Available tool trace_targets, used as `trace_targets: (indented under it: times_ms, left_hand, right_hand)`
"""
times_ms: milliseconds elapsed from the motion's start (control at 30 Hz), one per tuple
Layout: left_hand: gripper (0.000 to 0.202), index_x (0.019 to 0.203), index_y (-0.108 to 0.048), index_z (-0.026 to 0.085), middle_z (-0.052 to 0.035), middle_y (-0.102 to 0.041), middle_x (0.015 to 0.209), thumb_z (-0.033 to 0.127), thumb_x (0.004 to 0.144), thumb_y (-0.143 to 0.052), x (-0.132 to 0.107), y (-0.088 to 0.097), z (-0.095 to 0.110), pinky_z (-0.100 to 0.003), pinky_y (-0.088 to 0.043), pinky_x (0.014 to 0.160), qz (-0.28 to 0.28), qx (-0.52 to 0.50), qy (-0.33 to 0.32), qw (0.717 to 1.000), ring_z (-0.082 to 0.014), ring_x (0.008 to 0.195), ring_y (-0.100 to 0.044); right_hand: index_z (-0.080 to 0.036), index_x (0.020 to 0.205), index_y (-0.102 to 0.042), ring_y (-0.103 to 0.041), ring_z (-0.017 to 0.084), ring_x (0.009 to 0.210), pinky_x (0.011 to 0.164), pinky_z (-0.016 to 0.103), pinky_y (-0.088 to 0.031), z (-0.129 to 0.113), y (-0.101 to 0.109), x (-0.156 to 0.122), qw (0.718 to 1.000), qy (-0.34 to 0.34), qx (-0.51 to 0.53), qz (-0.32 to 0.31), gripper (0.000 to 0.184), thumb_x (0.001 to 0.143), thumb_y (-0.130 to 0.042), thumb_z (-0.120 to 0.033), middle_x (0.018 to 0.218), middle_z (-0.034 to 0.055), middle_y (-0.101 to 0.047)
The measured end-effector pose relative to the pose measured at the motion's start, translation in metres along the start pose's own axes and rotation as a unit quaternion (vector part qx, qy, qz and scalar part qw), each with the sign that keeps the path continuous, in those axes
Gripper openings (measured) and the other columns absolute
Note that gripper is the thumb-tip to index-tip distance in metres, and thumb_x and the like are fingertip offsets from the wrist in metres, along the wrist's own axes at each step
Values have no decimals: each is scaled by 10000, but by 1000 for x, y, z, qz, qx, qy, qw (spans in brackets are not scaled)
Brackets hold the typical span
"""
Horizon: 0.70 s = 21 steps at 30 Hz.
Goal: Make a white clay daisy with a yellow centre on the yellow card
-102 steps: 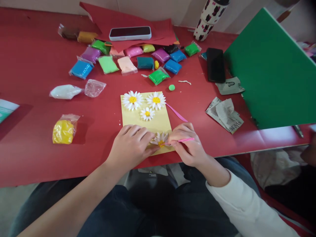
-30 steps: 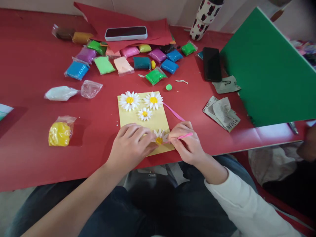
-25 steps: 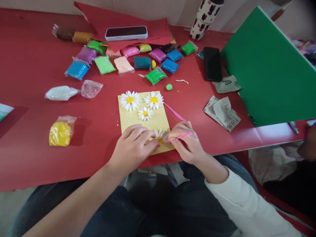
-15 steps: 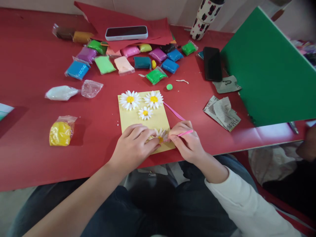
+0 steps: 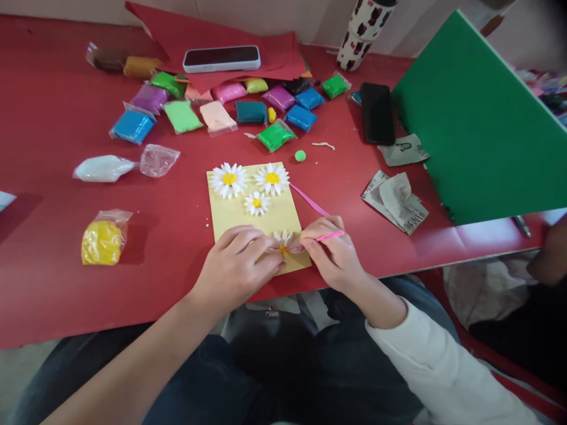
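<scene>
fingers of right hand [image 5: 335,260] [image 5: 319,247] pinch pink stick [image 5: 331,236] | left fingers [image 5: 266,255] on white daisy [image 5: 283,239], grip unclear, centre partly hidden

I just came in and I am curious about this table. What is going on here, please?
A person is working on a white clay daisy at the lower edge of a yellow card. Their right hand holds a thin pink modelling tool near the daisy's centre, and their left hand rests on the card beside the petals. Three more daisies sit higher on the card. Packets of coloured clay lie beyond it.
</scene>
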State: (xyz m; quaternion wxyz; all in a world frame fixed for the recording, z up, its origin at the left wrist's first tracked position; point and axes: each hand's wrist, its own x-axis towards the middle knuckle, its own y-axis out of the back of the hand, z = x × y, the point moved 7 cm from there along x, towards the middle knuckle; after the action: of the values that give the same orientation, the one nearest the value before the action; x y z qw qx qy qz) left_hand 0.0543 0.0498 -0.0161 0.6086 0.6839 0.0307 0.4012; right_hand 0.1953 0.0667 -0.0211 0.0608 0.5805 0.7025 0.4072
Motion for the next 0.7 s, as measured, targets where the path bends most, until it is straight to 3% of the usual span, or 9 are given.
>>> trace_targets:
  times_ms: [167, 467, 700]
  left_hand:
    - [21, 831, -663, 210, -7, -721, 922, 219, 849, -667, 1, 0, -1, -348, -487, 853, 1, 2, 6, 1000, -195, 906, -638]
    - [52, 885, -679, 207, -23, -716, 914, 249, 864, -656, 0, -3, -2, -340, -493, 828, -14, 14, 11, 1000, -199, 906, -641]
    - [43, 861, -680, 214, -21, -719, 919, 243, 867, -648, 1, -3, -2, -343, -495, 817, -18, 10, 15, 1000, -200, 910, -643]
  right_hand:
    - [-217, 759, -547, -562, 152, 665, 756, 375, -355, -1, 5, 0, 1000, -1, 21, 22, 222, 922, -418, -141, 706, -9, -657]
    - [-212, 767, -558, -539, 151, 679, 756, 363, -343, -3, 1, 1, 1000, -1, 3, -7, 204, 926, -442, -160, 721, -9, -662]
    - [-216, 776, -558, -570, 160, 705, 778, 370, -340, 0, 2, 0, 1000, -10, -22, 5, 211, 939, -434, -167, 731, -5, -674]
